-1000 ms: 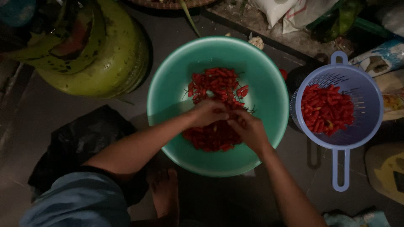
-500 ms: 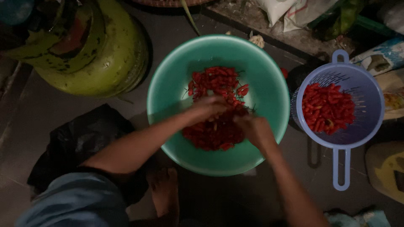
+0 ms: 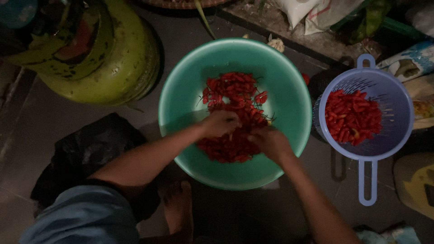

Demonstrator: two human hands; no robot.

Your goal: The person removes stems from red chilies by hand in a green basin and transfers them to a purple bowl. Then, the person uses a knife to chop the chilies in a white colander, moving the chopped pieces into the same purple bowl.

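A green plastic basin (image 3: 181,104) on the floor holds a heap of small red chillies (image 3: 235,92) with stems. My left hand (image 3: 220,123) and my right hand (image 3: 270,142) are both down in the heap, fingers curled and close together over a chilli between them. To the right stands a pale blue colander (image 3: 398,113) with a long handle, filled with more red chillies (image 3: 352,116).
A yellow-green gas cylinder (image 3: 97,58) stands at the upper left. A black plastic bag (image 3: 86,151) lies left of my arm, and my bare foot (image 3: 178,212) is below the basin. Sacks and packets (image 3: 316,13) crowd the top right.
My right hand drew a little away from the left, then both came together again over the heap. The basin and the colander have not moved.
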